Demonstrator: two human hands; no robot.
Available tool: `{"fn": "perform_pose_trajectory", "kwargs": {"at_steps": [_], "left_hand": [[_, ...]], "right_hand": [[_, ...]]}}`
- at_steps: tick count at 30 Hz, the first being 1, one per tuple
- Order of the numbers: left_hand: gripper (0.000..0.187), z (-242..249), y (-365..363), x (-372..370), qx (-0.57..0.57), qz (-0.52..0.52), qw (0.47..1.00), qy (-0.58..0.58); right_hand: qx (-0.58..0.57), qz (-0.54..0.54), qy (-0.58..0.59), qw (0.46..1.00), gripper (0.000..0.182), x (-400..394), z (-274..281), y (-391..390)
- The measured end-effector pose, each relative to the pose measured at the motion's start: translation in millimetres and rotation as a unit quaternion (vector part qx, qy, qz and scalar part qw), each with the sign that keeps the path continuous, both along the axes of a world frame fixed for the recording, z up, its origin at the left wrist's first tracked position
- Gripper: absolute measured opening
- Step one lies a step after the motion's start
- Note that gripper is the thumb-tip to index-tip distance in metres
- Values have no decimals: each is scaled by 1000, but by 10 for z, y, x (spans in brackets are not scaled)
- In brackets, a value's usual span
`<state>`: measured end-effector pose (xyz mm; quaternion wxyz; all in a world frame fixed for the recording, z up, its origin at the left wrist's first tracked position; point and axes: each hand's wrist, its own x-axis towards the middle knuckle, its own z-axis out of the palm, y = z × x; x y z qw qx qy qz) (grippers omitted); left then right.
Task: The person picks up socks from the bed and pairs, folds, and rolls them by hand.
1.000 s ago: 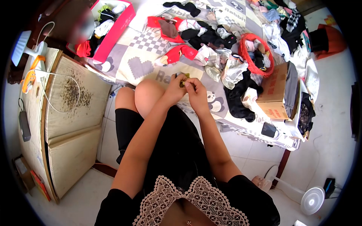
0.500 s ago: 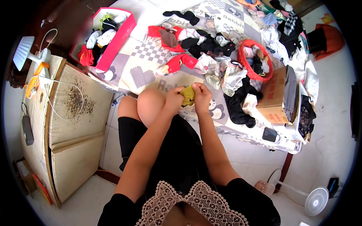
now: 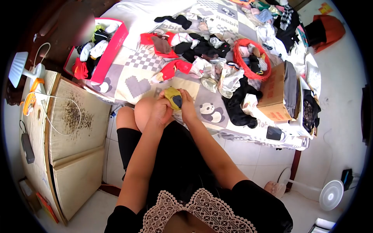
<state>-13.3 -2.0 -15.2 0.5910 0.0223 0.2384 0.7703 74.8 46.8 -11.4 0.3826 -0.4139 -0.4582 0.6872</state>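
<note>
Where the yellow cloth bundle (image 3: 169, 93) sits, above the near edge of the bed (image 3: 136, 86), both hands press in on it: the left hand (image 3: 159, 111) cups its lower side, the right hand (image 3: 188, 105) closes against the other. Even pressure and light thumb work would suit the soft folds best. The red garment (image 3: 179, 67) lies beyond, well apart.

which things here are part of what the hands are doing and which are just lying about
Being handled:
mustard-and-dark cloth, gripped between left hand and right hand

Lying about, untouched by either hand:
pink box
red basket
cardboard box
phone
</note>
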Motion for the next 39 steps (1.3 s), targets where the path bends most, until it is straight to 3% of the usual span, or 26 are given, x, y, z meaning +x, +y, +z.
{"fn": "perform_pose_trajectory", "kwargs": {"at_steps": [2,4,5,7,11,13,16,17,19,21,22,24,25,27,34,37,39], "left_hand": [[42,34,-4,17,-15,-10,998,63],[38,63,29,48,-28,-22,991,127],[31,71,62,62,-59,-24,982,178],[24,30,109,94,-88,-36,969,228],[17,-242,178,82,-135,-25,943,303],[18,-216,178,94,-145,-72,923,348],[19,-152,182,127,-164,-56,900,400],[19,-129,184,133,-164,-58,900,400],[24,-67,179,139,-184,-30,937,295],[26,-45,218,128,-208,-26,938,275],[29,-28,233,123,-231,-22,939,253],[28,51,216,112,-246,-45,931,268],[28,113,202,116,-260,-68,922,279],[28,116,199,130,-244,-59,927,278],[35,-56,218,-25,-160,-177,957,166],[29,16,179,18,-121,-216,962,119],[25,66,137,71,-111,-217,965,95]], "right_hand": [[-12,-16,-24,999,37,64,60,-64],[-141,19,-80,987,44,153,204,-97],[-141,12,-78,987,44,184,187,-108],[-99,15,34,994,46,237,146,-140],[-2,2,-14,1000,45,326,34,-114],[-15,-10,-7,1000,43,385,8,-92],[34,-6,-57,998,42,410,-56,-80],[41,1,-35,999,40,380,-65,-109],[46,8,-12,999,38,355,-53,-139],[-86,22,74,993,38,322,-41,-106],[-85,22,76,993,38,335,-41,-74],[-285,61,265,919,41,419,-79,2],[-283,61,267,919,41,453,-122,16],[-352,105,349,862,49,519,-189,7],[-299,124,368,872,54,587,-71,-107],[-343,146,422,827,56,694,-30,-52],[-413,75,446,790,54,807,-61,93]]}}
